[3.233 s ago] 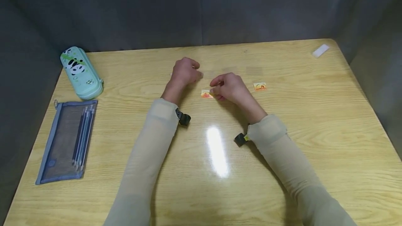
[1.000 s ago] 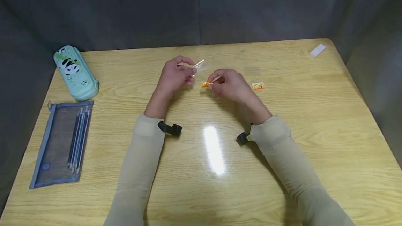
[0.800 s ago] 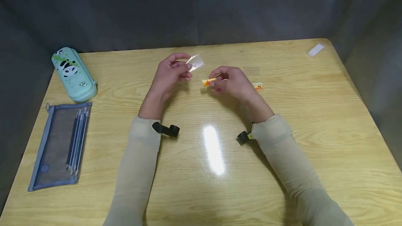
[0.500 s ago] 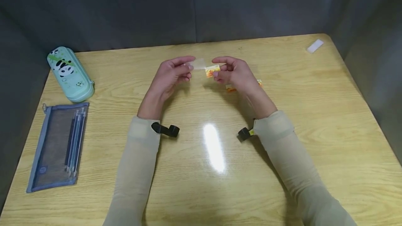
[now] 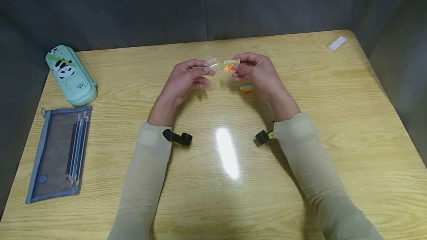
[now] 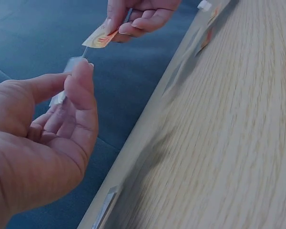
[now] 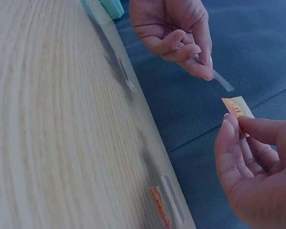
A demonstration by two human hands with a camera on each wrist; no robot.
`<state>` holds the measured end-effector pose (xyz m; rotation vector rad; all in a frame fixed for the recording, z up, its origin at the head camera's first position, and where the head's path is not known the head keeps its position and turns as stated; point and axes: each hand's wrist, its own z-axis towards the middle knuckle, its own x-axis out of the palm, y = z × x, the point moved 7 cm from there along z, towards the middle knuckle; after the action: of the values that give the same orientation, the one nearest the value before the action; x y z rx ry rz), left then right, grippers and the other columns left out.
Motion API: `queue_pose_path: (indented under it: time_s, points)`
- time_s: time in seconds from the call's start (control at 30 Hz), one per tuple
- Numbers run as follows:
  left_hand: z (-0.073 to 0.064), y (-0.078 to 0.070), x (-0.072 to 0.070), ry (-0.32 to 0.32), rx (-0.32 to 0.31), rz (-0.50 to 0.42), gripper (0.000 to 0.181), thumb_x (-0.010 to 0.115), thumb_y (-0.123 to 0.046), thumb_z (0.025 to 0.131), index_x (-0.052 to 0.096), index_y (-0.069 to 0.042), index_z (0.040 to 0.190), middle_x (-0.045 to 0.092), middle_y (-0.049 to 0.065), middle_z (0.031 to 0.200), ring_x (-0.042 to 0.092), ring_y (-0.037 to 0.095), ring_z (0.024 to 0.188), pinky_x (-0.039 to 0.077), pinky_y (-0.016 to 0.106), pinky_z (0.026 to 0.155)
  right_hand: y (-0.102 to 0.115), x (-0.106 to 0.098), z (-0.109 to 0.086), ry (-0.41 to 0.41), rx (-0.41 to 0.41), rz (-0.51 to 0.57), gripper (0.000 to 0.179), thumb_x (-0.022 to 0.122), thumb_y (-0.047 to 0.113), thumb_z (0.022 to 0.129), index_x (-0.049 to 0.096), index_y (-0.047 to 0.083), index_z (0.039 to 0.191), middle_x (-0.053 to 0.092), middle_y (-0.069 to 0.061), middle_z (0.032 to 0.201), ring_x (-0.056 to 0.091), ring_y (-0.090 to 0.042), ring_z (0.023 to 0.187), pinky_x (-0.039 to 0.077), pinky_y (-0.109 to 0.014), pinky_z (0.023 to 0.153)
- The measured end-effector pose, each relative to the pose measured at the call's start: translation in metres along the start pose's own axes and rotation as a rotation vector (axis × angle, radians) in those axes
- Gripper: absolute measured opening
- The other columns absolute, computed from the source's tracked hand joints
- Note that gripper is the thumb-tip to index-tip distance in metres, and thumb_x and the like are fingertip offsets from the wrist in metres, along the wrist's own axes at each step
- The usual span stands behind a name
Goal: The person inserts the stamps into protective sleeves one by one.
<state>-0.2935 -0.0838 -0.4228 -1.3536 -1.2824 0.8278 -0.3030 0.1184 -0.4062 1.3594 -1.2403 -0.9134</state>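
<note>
My left hand [image 5: 185, 79] pinches a small clear plastic sleeve [image 5: 212, 64] by one end, between thumb and forefinger. My right hand [image 5: 258, 71] pinches an orange and yellow postage stamp [image 5: 231, 65] with serrated edges, picture side up. Both are held up off the table, the sleeve [image 7: 224, 81] pointing at the stamp [image 7: 238, 107] with a small gap between them in the right wrist view. A second stamp [image 5: 247, 89] lies on the table below my right hand. Farther along the table, another stamp [image 6: 213, 15] shows in the left wrist view; my right hand hides it from the head camera.
At the left stand a mint panda pencil case [image 5: 71, 75] and a blue mesh pouch [image 5: 53, 151] with several pencils inside. A white rectangular block [image 5: 337, 43] lies in the back right corner. Another clear sleeve [image 7: 174, 198] lies beside the tabletop stamp.
My left hand has picked up the clear sleeve from the table. My right hand has lifted a stamp and brought it up beside the sleeve, turning it flat toward the camera.
</note>
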Motion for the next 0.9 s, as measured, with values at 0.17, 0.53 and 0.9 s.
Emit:
queue_pose_path:
  time_s: [0.17, 0.53, 0.9]
  points:
    - [-0.001, -0.0001, 0.001, -0.009, -0.021, 0.008, 0.027, 0.068, -0.016, 0.099, 0.069, -0.001, 0.122, 0.078, -0.001, 0.093, 0.074, 0.012, 0.069, 0.058, 0.022, 0.059, -0.0012, -0.0008, 0.0001, -0.008, 0.009, 0.026, 0.007, 0.069, 0.001, 0.095, 0.066, 0.0, 0.102, 0.071, -0.004, 0.083, 0.07, -0.013, 0.067, 0.063, -0.025, 0.065]
    - [-0.0018, -0.0012, 0.001, -0.038, -0.019, 0.022, 0.03, 0.07, -0.021, 0.097, 0.07, 0.003, 0.115, 0.078, 0.001, 0.087, 0.074, 0.011, 0.069, 0.059, 0.022, 0.058, 0.0032, 0.0015, -0.002, 0.011, 0.004, 0.106, 0.005, 0.064, 0.003, 0.098, 0.063, 0.003, 0.103, 0.075, -0.004, 0.082, 0.073, -0.013, 0.068, 0.064, -0.027, 0.067]
    - [-0.0015, -0.0026, 0.0019, -0.059, 0.02, -0.007, 0.016, 0.073, -0.019, 0.095, 0.073, -0.004, 0.098, 0.077, 0.002, 0.079, 0.074, 0.011, 0.065, 0.061, 0.024, 0.058, 0.0028, 0.0079, -0.0041, 0.025, 0.0, 0.083, 0.01, 0.064, 0.001, 0.097, 0.063, 0.002, 0.107, 0.076, -0.005, 0.083, 0.073, -0.013, 0.066, 0.064, -0.028, 0.066]
